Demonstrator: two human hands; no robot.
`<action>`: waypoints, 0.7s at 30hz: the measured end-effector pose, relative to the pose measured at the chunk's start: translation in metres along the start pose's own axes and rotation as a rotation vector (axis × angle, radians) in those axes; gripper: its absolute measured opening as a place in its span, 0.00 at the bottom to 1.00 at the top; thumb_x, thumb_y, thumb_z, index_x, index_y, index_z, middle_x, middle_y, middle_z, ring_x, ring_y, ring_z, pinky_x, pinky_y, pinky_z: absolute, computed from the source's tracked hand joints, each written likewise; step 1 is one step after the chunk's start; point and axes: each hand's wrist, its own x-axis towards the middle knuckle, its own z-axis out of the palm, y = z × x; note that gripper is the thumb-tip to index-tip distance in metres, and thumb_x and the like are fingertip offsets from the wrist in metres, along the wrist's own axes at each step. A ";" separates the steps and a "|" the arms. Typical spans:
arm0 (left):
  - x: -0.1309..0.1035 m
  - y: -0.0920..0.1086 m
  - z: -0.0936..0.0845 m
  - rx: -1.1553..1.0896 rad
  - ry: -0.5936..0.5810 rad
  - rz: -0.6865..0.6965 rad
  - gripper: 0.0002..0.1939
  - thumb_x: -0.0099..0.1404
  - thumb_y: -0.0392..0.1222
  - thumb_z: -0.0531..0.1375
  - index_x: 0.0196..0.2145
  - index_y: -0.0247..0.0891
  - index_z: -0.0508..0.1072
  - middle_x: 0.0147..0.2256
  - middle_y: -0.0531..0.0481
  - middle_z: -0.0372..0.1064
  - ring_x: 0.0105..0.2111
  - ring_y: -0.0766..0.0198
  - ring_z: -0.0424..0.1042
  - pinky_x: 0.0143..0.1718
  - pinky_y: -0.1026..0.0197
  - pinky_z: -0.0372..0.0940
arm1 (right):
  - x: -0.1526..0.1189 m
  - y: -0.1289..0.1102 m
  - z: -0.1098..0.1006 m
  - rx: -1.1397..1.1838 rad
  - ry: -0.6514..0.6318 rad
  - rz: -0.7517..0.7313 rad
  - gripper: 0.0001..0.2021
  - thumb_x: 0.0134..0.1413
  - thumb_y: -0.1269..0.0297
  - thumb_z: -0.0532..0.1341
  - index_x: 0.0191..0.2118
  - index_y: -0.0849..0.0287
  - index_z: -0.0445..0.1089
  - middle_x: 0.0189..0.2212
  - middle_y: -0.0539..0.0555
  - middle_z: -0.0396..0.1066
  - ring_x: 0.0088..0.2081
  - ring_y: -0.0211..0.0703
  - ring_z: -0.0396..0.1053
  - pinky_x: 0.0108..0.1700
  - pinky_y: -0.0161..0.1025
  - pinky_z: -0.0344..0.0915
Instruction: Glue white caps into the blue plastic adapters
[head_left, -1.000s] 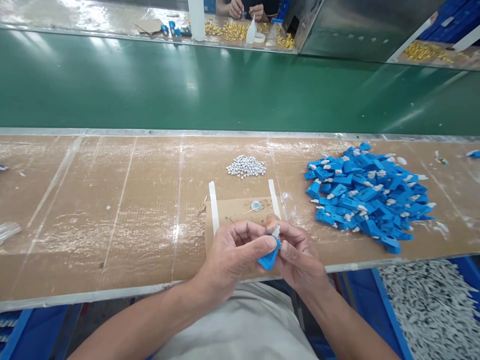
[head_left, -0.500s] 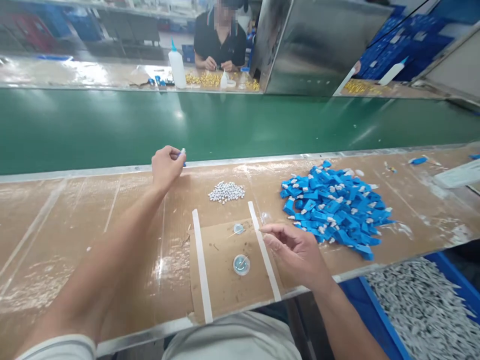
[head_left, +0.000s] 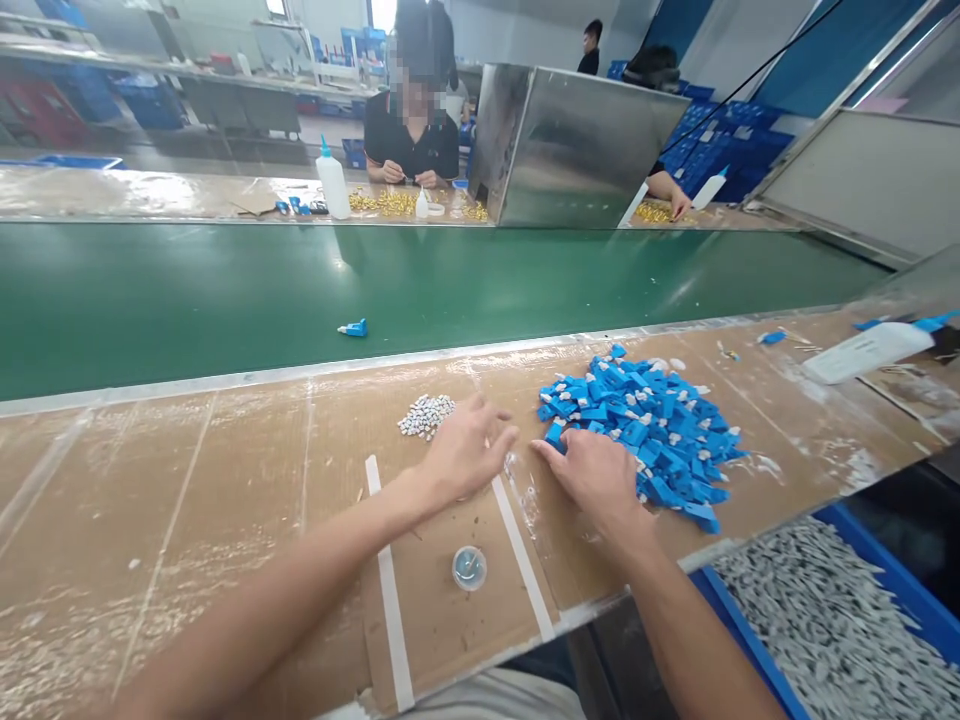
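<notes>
My left hand (head_left: 466,448) hovers above the cardboard, beside the pile of small grey-white pieces (head_left: 424,416). Its fingers are apart and nothing shows in them. At the near left edge of a heap of blue plastic parts with white tips (head_left: 660,420), my right hand (head_left: 596,478) reaches in with thumb spread away from the fingers. Its fingertips are partly hidden against the heap. One blue part with a white tip (head_left: 354,328) lies alone on the green belt. On the taped cardboard sheet (head_left: 427,610) stands a small round cup of bluish liquid (head_left: 469,568) with a thin stick in it.
Beyond the table runs the green conveyor belt (head_left: 187,300). A blue crate (head_left: 750,630) of grey pieces sits below at right. A white bottle (head_left: 870,352) lies on the table's right side. Across the belt a co-worker (head_left: 412,140) sits beside a metal box (head_left: 585,150).
My left hand has let go of the blue part, now on the belt, and come back right toward my right hand. My right hand has moved to the blue heap. The view has tilted up.
</notes>
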 end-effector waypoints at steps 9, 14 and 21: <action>0.013 -0.020 -0.032 0.121 0.046 -0.096 0.13 0.70 0.48 0.58 0.44 0.41 0.78 0.44 0.45 0.76 0.45 0.57 0.74 0.51 0.56 0.66 | -0.005 -0.002 0.008 0.048 0.022 -0.054 0.11 0.64 0.59 0.60 0.32 0.58 0.73 0.30 0.59 0.78 0.32 0.49 0.73 0.31 0.40 0.52; 0.058 -0.113 -0.124 0.344 0.366 -0.421 0.20 0.67 0.39 0.56 0.55 0.35 0.72 0.56 0.32 0.67 0.59 0.40 0.62 0.60 0.38 0.55 | -0.017 0.006 0.001 0.156 0.037 -0.114 0.13 0.61 0.57 0.63 0.26 0.56 0.67 0.24 0.51 0.73 0.26 0.43 0.67 0.30 0.39 0.51; 0.064 -0.174 -0.156 0.527 0.296 -0.511 0.16 0.65 0.40 0.56 0.46 0.33 0.77 0.49 0.31 0.70 0.53 0.41 0.63 0.56 0.41 0.59 | -0.036 0.016 -0.011 0.523 0.139 -0.134 0.17 0.60 0.51 0.60 0.25 0.55 0.65 0.18 0.46 0.60 0.22 0.40 0.58 0.29 0.38 0.53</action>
